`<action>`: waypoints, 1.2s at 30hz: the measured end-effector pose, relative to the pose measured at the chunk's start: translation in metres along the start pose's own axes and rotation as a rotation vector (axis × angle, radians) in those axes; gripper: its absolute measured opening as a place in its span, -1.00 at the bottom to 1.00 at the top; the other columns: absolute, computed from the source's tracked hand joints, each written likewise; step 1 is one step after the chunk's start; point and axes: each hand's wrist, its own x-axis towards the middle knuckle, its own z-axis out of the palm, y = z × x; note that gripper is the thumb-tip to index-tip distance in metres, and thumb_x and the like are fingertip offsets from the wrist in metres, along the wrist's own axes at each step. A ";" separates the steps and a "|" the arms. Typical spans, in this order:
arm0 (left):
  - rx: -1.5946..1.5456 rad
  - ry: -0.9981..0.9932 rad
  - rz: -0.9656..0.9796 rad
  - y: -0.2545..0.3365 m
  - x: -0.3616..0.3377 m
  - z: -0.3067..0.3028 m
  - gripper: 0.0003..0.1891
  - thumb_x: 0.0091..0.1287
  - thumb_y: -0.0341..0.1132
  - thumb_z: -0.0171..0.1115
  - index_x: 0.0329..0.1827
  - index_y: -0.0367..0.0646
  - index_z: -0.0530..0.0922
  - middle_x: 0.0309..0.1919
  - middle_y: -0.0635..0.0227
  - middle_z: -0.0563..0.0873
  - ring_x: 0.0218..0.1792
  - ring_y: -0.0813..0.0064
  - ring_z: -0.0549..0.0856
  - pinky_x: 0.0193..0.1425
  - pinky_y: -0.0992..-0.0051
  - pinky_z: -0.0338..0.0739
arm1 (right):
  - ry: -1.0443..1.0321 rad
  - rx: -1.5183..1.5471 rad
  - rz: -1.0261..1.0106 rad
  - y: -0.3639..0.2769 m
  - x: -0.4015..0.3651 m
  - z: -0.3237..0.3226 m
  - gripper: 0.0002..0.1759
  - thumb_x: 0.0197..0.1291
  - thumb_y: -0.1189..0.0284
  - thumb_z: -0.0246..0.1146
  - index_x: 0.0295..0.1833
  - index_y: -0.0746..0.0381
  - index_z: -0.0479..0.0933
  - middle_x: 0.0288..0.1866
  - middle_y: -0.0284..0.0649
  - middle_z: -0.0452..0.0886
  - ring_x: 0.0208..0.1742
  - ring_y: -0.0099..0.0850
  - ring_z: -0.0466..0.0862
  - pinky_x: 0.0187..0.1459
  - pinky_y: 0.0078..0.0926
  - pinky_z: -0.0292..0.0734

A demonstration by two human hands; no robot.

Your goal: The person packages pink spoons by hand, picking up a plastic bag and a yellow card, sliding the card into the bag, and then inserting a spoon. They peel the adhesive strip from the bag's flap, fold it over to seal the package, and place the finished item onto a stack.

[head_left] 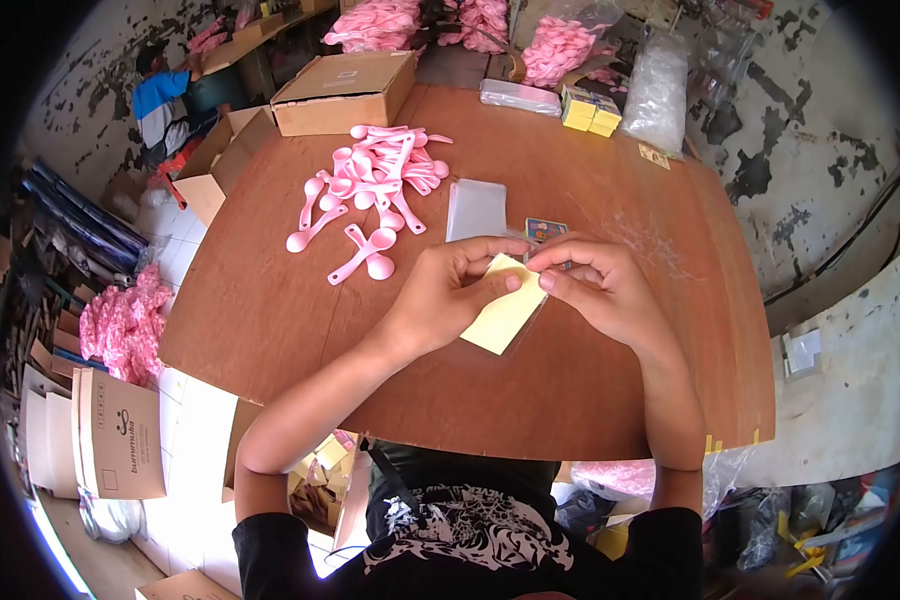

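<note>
A pale yellow card (498, 328) lies inside a clear plastic bag (528, 335), tilted above the table's front half. My left hand (455, 295) is closed on the card's upper left, thumb flat on its face. At the upper right corner, my right hand (605, 285) pinches the edge of the bag; the exact grip is partly hidden. Just beyond my fingers is a small stack of colourful printed cards (546, 229), partly covered. Left of those cards lies a stack of clear plastic bags (476, 210). Farther left is a heap of pink plastic spoons (380, 180).
On the table's (610, 390) far side are a closed cardboard box (342, 92), yellow card stacks (590, 110) and a plastic-wrapped bundle (658, 90). A person (163, 105) sits at the far left. Cartons (120, 435) stand on the floor at left.
</note>
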 end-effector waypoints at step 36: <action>-0.053 -0.876 0.000 -0.021 -0.022 -0.039 -0.49 0.18 -0.38 0.51 0.19 -0.26 0.54 -0.01 0.31 0.71 0.04 0.53 0.63 0.21 0.44 0.50 | -0.560 -0.984 -0.478 0.076 0.178 0.169 -0.94 -0.02 0.52 0.33 -0.37 0.25 0.67 -0.32 -0.17 0.71 -0.20 -0.16 0.71 -0.05 -0.27 0.61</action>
